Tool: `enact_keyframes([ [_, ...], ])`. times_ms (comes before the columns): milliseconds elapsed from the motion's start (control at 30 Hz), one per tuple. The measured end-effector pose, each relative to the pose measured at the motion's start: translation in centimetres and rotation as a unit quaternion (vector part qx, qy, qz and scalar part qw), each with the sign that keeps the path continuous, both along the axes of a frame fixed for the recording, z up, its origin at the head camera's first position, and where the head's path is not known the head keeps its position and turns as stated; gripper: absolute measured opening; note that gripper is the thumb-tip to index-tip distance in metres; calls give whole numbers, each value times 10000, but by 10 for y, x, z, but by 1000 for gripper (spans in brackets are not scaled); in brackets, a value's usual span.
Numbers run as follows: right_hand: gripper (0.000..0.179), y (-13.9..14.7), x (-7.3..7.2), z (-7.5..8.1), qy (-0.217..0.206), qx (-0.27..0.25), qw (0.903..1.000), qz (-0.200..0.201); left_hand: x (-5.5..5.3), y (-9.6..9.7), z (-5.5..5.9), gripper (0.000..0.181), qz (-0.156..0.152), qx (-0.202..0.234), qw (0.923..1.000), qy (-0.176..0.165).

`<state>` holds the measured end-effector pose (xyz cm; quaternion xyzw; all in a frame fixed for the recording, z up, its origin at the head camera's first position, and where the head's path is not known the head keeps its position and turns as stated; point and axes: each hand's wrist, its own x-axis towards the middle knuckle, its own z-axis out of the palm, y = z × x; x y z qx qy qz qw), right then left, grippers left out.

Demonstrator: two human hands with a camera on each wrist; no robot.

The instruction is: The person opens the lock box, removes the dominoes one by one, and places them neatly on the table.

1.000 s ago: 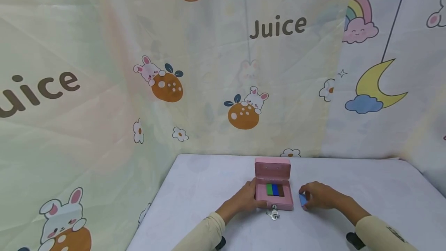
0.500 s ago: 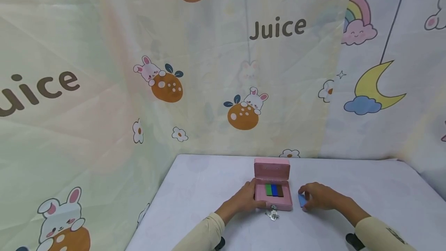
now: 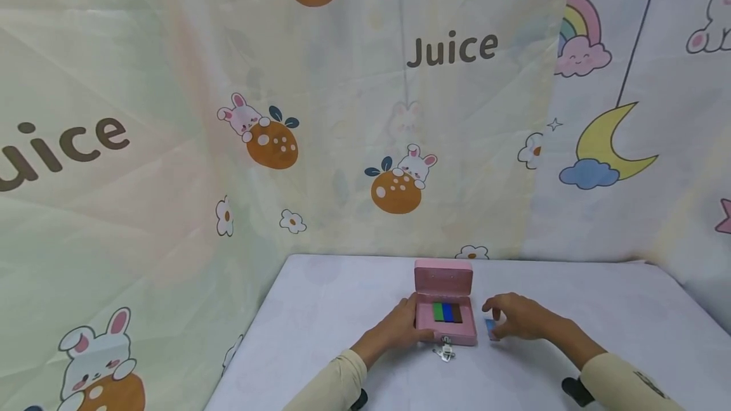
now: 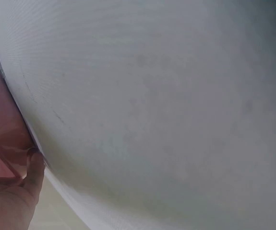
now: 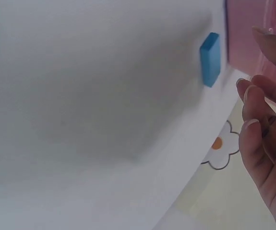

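Observation:
A pink metal box (image 3: 465, 340) stands on the table with its lid (image 3: 443, 280) raised. Inside lie a green block (image 3: 438, 312), a dark blue block (image 3: 448, 313) and a brown block (image 3: 457, 314), side by side. My left hand (image 3: 396, 324) grips the box's left side, thumb at the front corner. To the right of the box, a light blue block (image 5: 210, 61) rests on the table. My right hand (image 3: 521, 317) hovers over that block; in the right wrist view its fingers are apart from it and hold nothing.
Small keys (image 3: 445, 352) hang at the front of the box, by its lock. A white cloth covers the table (image 3: 354, 290). Printed curtains (image 3: 342, 113) rise behind the table and along its left side.
My right hand has let go of the light blue block and its fingers have spread and lifted slightly. The left hand keeps its grip on the box. The head view has shifted a little.

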<state>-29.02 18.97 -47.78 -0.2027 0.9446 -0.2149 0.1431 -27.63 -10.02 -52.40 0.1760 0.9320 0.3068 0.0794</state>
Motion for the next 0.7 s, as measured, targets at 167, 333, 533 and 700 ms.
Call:
enact_keyframes([
  [167, 45, -10, 1, 8, 97, 47, 9999, -5, 0, -1, 1, 93, 15, -12, 10000, 5],
  [333, 45, -18, 2, 12, 295, 92, 9995, 66, 0, -1, 1, 93, 17, 7, 10000, 25],
  [533, 44, -31, 3, 18, 609, -156, 9970, 446, 1, -1, 3, 93, 19, 10, 10000, 26],
  [700, 40, -43, 2, 16, 762, -272, 9939, 750, 2, -1, 5, 91, 34, 29, 10000, -6],
])
